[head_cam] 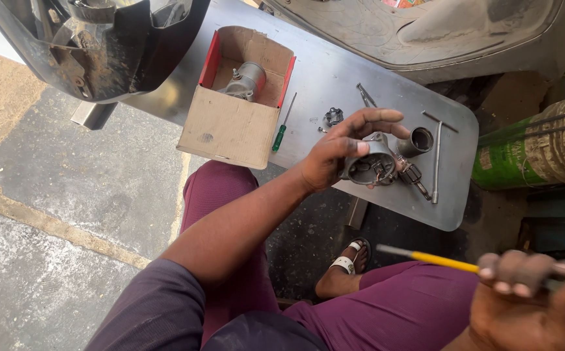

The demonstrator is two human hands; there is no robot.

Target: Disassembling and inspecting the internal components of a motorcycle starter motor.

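Left hand: the left hand [344, 153] is closed loosely on a round grey motor housing [368, 166], thumb over the near rim and fingers arched over the top, holding it at the near edge of the tabletop [334, 78].
Housing: its open end faces up toward the camera, showing wires and brush parts inside; its axis runs roughly toward the viewer, slightly tilted to 5 o'clock.
Right hand: the right hand [529, 299] is fisted around a yellow-shafted screwdriver [435, 259], down at 4 o'clock from the housing and well apart from it.
Screwdriver axis: the shaft lies nearly level and points to 10 o'clock, its metal tip aimed toward the housing, above the lap and the sandalled foot [347, 263].
Key relation: the housing lies at 10 o'clock from the right hand, in line with the shaft; the left hand already has it, so the left is far the nearer.
Just beside the housing: an armature shaft [414, 177] at 4 o'clock, touching or nearly so; a short metal sleeve [418, 141] at 2 o'clock; a long thin T-handled rod [437, 159] beyond that.
Farther out: a small metal part [332, 117] at 11 o'clock, a green-handled screwdriver [284, 123] at 10 o'clock, then an open cardboard box [230, 127] holding a grey motor [247, 81].
Edges: a green drum [536, 146] at 3 o'clock.
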